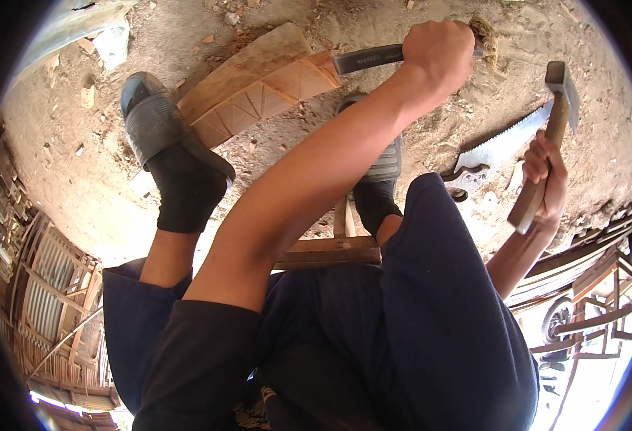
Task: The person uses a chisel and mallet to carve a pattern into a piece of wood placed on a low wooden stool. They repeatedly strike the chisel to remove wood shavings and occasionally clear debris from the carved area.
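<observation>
The left hand is closed in a full fist around a dark metal chisel, whose blade runs out from the fist toward the carved wooden board and meets its near edge. The right hand wraps the lower end of a wooden-handled hammer, with the steel head raised above the grip and well apart from the chisel's butt, which the fist hides. The board lies on the dusty ground, pinned under a sandalled foot beyond the chisel tip. Triangular lines are already cut across part of its face, while the strip farther from the fist looks plain, so the carving seems partly done. A handsaw lies between the two hands.
</observation>
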### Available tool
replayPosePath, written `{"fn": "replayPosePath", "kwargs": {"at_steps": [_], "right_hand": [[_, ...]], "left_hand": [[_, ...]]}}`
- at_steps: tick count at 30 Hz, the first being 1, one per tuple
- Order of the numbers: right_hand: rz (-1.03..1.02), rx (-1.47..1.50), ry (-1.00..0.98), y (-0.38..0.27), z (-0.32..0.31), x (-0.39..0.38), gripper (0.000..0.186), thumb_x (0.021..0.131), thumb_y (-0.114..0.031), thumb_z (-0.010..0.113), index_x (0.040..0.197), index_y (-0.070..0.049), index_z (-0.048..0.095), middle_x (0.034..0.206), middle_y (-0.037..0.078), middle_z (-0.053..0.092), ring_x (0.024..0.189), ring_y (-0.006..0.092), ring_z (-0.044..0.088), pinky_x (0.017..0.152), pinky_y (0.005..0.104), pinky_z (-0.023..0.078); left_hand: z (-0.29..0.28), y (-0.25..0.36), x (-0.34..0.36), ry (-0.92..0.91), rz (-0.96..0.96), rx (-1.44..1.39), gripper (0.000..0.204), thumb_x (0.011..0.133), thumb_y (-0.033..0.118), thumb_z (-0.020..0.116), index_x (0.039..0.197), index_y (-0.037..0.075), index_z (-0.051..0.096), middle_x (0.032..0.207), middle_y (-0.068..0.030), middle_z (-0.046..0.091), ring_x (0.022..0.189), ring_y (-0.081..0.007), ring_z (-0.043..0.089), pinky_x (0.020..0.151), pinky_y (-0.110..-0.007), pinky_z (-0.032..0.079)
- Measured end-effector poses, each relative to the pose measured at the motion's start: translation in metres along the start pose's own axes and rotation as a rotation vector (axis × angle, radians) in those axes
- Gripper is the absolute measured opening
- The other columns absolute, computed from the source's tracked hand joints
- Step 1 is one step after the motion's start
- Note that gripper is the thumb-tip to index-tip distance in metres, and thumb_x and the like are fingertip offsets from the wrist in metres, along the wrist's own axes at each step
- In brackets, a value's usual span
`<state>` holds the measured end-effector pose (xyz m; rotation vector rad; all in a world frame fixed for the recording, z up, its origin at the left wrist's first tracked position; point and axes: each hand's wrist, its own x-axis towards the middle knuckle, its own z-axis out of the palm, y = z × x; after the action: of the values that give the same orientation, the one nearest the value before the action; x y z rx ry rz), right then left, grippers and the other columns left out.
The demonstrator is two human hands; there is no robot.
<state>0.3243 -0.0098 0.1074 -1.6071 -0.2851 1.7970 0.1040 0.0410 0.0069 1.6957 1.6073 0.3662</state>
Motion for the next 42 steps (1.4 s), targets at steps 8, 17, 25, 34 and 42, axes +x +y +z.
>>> {"fn": "replayPosePath", "kwargs": {"at_steps": [8, 17, 25, 34, 42], "right_hand": [[0.262, -0.43, -0.084, -0.006, 0.046, -0.012, 0.016, 0.084, -0.007, 0.059, 0.097, -0.002, 0.05, 0.065, -0.003, 0.043, 0.047, 0.0027, 0.039, 0.04, 0.018, 0.033], [-0.019, -0.192, 0.013, 0.001, 0.024, 0.003, 0.012, 0.089, -0.008, 0.054, 0.099, -0.003, 0.048, 0.071, -0.002, 0.044, 0.056, 0.0047, 0.04, 0.047, 0.02, 0.035], [0.261, -0.369, -0.047, -0.001, 0.031, -0.012, 0.013, 0.086, -0.007, 0.059, 0.094, -0.004, 0.049, 0.066, -0.004, 0.042, 0.049, 0.0026, 0.038, 0.041, 0.0181, 0.033], [0.072, -0.155, 0.048, -0.03, 0.013, -0.021, 0.024, 0.089, -0.005, 0.056, 0.11, -0.001, 0.044, 0.068, -0.005, 0.039, 0.051, 0.0018, 0.037, 0.043, 0.0169, 0.032], [0.091, -0.124, -0.012, -0.027, 0.002, -0.02, 0.022, 0.091, -0.006, 0.054, 0.11, -0.001, 0.044, 0.068, -0.004, 0.038, 0.051, 0.0013, 0.036, 0.043, 0.0168, 0.031]], "left_hand": [[-0.001, -0.007, -0.005, 0.024, 0.028, -0.013, 0.01, 0.076, 0.007, 0.063, 0.08, -0.001, 0.068, 0.076, -0.0179, 0.068, 0.071, -0.033, 0.069, 0.063, -0.042, 0.056], [-0.002, -0.004, -0.001, 0.04, 0.025, -0.04, 0.01, 0.076, 0.008, 0.063, 0.079, -0.001, 0.067, 0.076, -0.0176, 0.068, 0.071, -0.0328, 0.069, 0.063, -0.042, 0.055], [0.0, -0.019, -0.004, 0.064, 0.008, 0.004, 0.011, 0.077, 0.011, 0.065, 0.078, 0.001, 0.067, 0.072, -0.0159, 0.068, 0.066, -0.0304, 0.069, 0.06, -0.041, 0.055], [-0.018, 0.01, -0.007, 0.112, 0.065, -0.115, 0.012, 0.077, 0.01, 0.063, 0.078, -0.002, 0.066, 0.071, -0.0177, 0.067, 0.065, -0.0308, 0.068, 0.059, -0.041, 0.054], [-0.009, 0.001, -0.015, 0.079, 0.032, -0.139, 0.013, 0.075, 0.011, 0.066, 0.078, -0.002, 0.066, 0.072, -0.0184, 0.067, 0.067, -0.0317, 0.068, 0.062, -0.041, 0.054]]}}
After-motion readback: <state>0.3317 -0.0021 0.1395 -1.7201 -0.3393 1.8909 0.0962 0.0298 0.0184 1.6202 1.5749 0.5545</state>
